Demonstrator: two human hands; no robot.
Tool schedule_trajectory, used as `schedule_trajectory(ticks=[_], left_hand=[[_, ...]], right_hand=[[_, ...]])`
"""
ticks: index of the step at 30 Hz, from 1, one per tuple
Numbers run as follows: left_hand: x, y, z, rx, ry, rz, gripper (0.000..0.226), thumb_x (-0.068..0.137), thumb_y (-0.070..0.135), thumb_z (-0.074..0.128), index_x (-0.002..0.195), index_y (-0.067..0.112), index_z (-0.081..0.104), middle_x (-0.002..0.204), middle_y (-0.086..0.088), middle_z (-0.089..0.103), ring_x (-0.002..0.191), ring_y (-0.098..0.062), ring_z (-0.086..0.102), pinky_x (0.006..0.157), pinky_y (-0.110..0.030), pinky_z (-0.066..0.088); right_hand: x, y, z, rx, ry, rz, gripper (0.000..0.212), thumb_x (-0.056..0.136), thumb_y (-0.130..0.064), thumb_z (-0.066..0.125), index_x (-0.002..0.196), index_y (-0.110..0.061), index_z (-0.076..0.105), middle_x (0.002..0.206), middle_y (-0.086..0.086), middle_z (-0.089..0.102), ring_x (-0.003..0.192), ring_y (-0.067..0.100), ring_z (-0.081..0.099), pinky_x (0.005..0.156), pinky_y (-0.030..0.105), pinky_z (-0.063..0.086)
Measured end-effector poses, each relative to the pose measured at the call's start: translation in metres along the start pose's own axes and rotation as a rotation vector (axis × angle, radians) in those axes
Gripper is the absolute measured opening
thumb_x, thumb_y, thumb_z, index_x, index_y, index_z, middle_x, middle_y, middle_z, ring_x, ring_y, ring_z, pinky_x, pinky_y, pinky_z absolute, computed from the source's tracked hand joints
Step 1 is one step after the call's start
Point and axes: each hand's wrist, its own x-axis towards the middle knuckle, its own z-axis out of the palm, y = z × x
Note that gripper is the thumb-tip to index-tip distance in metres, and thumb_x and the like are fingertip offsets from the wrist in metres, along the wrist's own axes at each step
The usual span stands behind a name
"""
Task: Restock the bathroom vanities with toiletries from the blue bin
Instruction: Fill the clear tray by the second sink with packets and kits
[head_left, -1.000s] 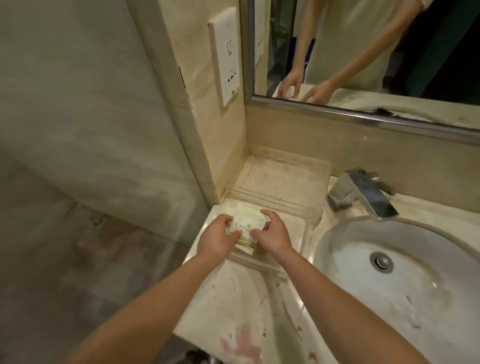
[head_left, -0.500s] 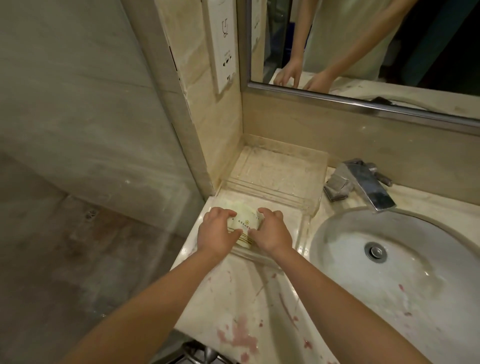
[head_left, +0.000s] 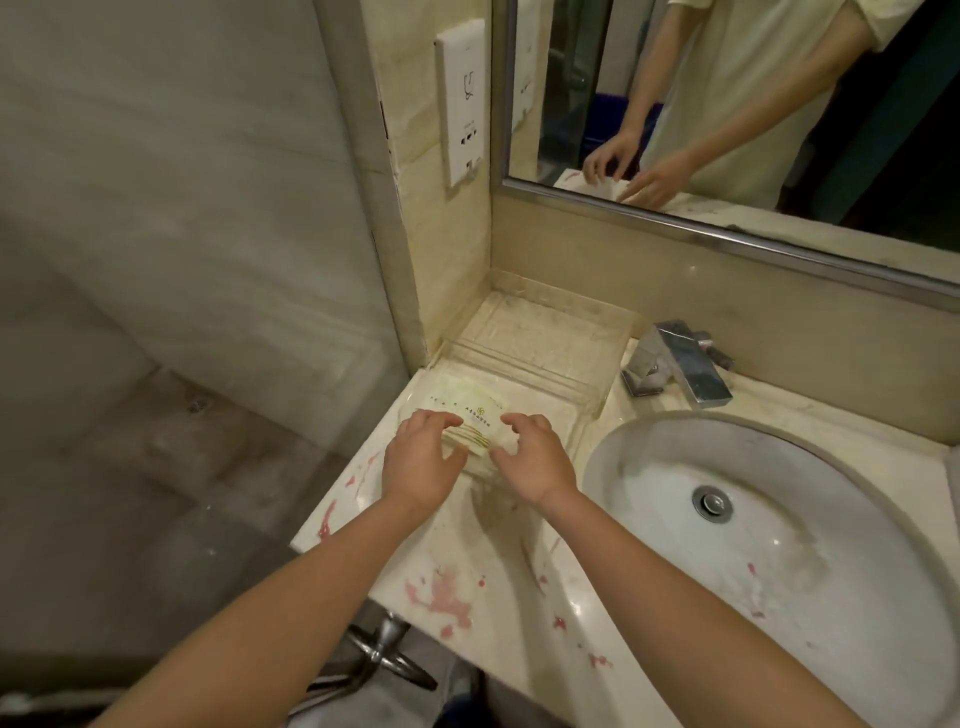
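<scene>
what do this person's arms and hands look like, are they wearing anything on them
The left forearm and right forearm are bare. No gloves, watch, bracelet or rings show on the left hand or right hand. The mirror reflects a pale yellowish short-sleeved shirt, its loose sleeve leaving the forearm uncovered.

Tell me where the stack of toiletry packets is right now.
Head view: the stack of packets sits in the near compartment of the clear tray, left of the sink, between the left hand and right hand.
</scene>
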Motion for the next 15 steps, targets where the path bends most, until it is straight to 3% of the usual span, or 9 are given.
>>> schedule_trajectory(ticks=[5, 15], left_hand=[[-0.053, 0.013, -0.005, -0.084, 0.032, -0.042, 0.035, 0.086, 0.028, 0.067, 0.120, 0.024, 0.060, 0.116, 0.007, 0.061, 0.110, -0.012, 0.055, 0.093, -0.035, 0.048], [-0.188, 0.019, -0.002, -0.041, 0.088, -0.156, 0.044, 0.087, 0.037, 0.065, 0.128, 0.027, 0.054, 0.125, 0.008, 0.057, 0.113, -0.010, 0.055, 0.094, -0.033, 0.048]], right_hand=[[-0.050, 0.004, -0.011, -0.085, -0.041, -0.113, 0.051, 0.088, -0.027, 0.059, 0.137, -0.024, 0.049, 0.138, 0.000, 0.047, 0.128, 0.018, 0.046, 0.102, 0.034, 0.042], [-0.167, 0.023, -0.013, -0.292, -0.174, -0.336, 0.056, 0.088, -0.033, 0.058, 0.142, -0.025, 0.042, 0.145, -0.002, 0.044, 0.134, 0.020, 0.038, 0.103, 0.036, 0.040]])
